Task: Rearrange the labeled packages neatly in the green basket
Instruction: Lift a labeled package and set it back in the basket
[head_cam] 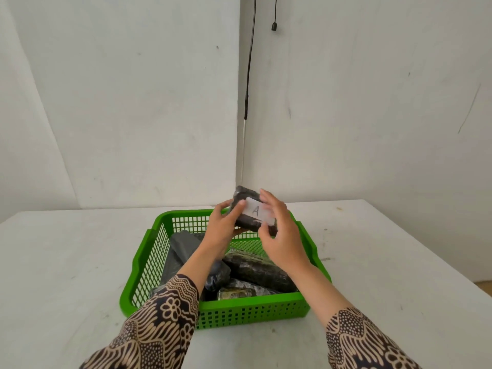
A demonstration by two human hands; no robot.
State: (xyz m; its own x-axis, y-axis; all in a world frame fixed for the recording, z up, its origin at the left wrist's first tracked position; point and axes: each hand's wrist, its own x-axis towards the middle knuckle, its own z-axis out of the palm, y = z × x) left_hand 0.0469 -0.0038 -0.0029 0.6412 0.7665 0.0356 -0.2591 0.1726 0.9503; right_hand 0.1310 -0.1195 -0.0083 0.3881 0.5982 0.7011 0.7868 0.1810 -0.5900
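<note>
A green plastic basket point(149, 265) with latticed walls stands on the white table. Both hands hold a small black wrapped package with a white label marked "A" point(254, 210) above the basket's far side. My left hand point(222, 230) grips its left and lower edge; my right hand point(279, 235) pinches its right side, thumb underneath. Inside the basket lie several more dark wrapped packages: a grey one point(181, 249) at the left, a long black one point(262, 272) at the right, and others partly hidden beneath my left forearm.
The white table point(66, 262) reaches to a white wall corner behind. A black cable point(249, 75) hangs down the corner. The table's right edge point(436, 262) runs diagonally, with floor beyond it.
</note>
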